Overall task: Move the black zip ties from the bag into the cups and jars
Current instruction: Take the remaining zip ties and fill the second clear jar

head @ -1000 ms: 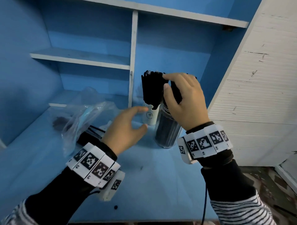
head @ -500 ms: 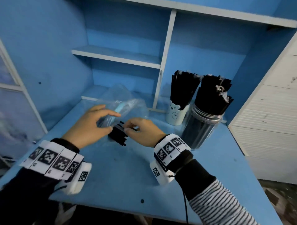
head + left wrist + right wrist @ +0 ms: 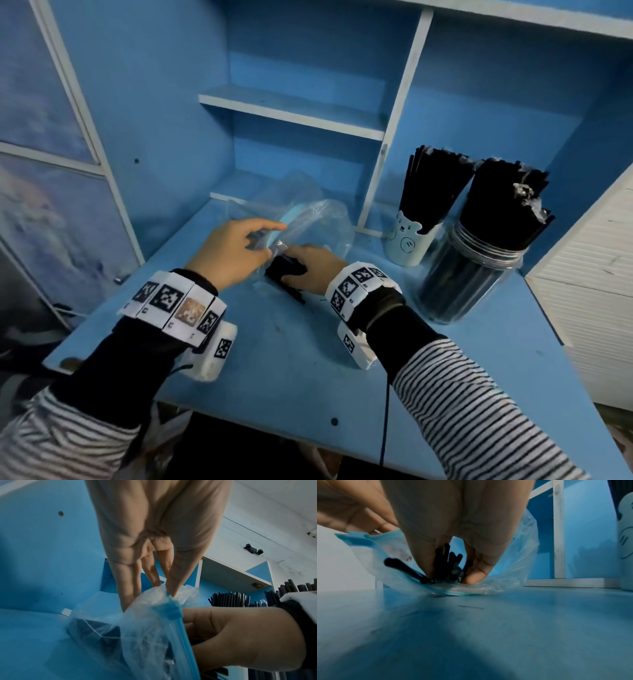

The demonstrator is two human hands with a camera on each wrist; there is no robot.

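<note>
A clear plastic bag (image 3: 317,222) with a blue zip strip (image 3: 173,609) lies on the blue desk (image 3: 291,370). My left hand (image 3: 270,240) pinches its rim between thumb and fingers and holds the mouth up. My right hand (image 3: 291,258) reaches into the mouth, fingers and thumb curled round a bundle of black zip ties (image 3: 449,562) that rests on the desk. At the right stand a pale bear cup (image 3: 406,240) and a clear jar (image 3: 469,274), both packed with upright black zip ties.
A white divider post (image 3: 387,164) and a shelf (image 3: 291,109) stand behind the bag. A white panelled cabinet (image 3: 589,260) borders the desk on the right, close to the jar. The desk's front edge (image 3: 274,416) is near my forearms.
My right hand left the jar, came down to the bag mouth and closed on the zip tie bundle. My left hand moved onto the bag and took hold of its rim.
</note>
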